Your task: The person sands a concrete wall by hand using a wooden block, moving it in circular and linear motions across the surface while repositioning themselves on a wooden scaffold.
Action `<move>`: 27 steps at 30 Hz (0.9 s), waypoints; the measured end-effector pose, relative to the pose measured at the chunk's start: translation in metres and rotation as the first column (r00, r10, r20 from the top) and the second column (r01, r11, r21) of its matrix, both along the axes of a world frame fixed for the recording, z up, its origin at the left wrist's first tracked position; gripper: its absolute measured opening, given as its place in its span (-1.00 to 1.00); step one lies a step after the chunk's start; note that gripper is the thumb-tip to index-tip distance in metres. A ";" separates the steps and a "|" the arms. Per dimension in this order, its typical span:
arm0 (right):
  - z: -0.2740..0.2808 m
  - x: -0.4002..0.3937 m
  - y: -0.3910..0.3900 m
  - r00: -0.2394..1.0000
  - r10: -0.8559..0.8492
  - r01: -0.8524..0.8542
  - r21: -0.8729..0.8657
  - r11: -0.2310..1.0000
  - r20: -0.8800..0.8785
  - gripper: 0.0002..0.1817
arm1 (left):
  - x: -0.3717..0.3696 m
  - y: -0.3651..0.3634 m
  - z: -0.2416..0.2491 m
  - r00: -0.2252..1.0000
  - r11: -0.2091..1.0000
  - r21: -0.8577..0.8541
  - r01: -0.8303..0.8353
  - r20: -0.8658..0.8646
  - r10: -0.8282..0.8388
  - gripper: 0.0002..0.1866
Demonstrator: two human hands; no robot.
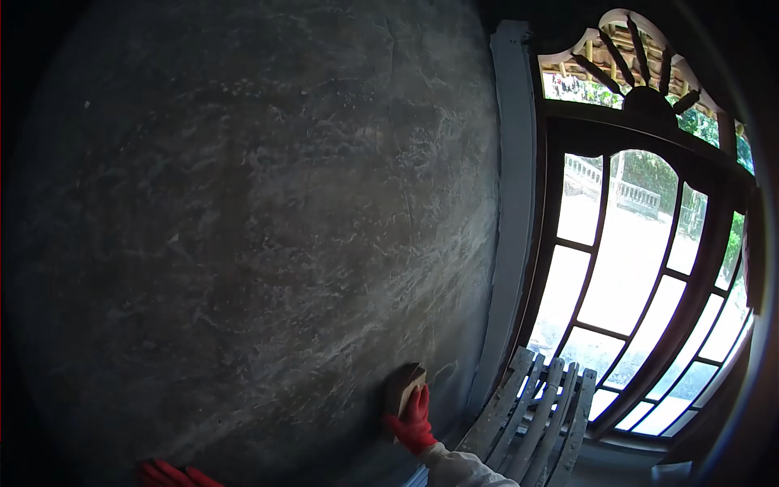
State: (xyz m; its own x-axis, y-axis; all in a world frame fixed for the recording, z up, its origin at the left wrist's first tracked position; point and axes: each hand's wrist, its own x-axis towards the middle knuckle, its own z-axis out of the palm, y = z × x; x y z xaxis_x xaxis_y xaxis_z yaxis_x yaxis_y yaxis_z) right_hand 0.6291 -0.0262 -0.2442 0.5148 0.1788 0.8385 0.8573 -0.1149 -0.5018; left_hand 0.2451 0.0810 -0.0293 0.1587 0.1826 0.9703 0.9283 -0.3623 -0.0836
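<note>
My right hand, in a red glove with a light sleeve behind it, grips a brown block. The block is held against the grey wall low in the view, near the wall's right edge. At the bottom left edge, my left hand wears a red glove too. Its fingers lie flat on or close to the wall, spread a little apart, and the rest of it is out of the frame. Pale streaks and scratches mark the wall's surface.
A pale vertical strip borders the wall. To its right stands a dark-framed window with bright daylight outside and a sunburst-shaped top. A slatted wooden bench or rack is just right of my right arm.
</note>
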 end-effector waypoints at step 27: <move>0.202 0.074 -0.003 0.987 -0.105 0.085 0.156 0.984 0.120 0.13 | -0.004 0.012 -0.006 0.998 0.998 0.000 0.062 0.031 -0.062 -0.40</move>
State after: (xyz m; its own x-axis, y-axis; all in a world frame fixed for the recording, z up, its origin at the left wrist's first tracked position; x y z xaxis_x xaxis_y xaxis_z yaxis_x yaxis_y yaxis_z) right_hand 0.7032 -0.0294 -0.0419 0.4111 0.0016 0.9116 0.9039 -0.1307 -0.4073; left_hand 0.2415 0.0932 -0.0350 0.1392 0.1748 0.9747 0.9064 -0.4189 -0.0543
